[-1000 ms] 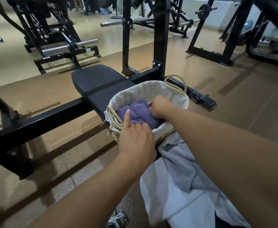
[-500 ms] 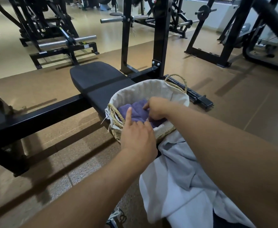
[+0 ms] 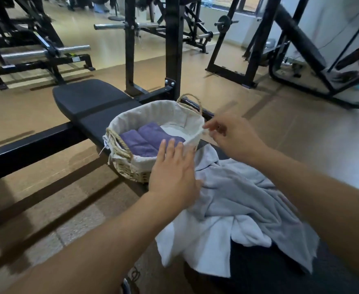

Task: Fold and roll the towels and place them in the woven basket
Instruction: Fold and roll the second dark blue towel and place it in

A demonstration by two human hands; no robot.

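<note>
Hovering empty, fingers spread, left hand (image 3: 174, 177) and right hand (image 3: 233, 136) flank the woven basket (image 3: 195, 135), purple towels (image 3: 146, 139) rolled inside. At 5 o'clock, pale towels (image 3: 238, 204) crumple on the desk (image 3: 89, 98); flatten one fully before folding.

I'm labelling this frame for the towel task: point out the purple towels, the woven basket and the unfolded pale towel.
purple towels (image 3: 146, 140): head view, top of the rolls.
woven basket (image 3: 132, 169): head view, wicker front wall.
unfolded pale towel (image 3: 238, 200): head view, crumpled middle.
</note>
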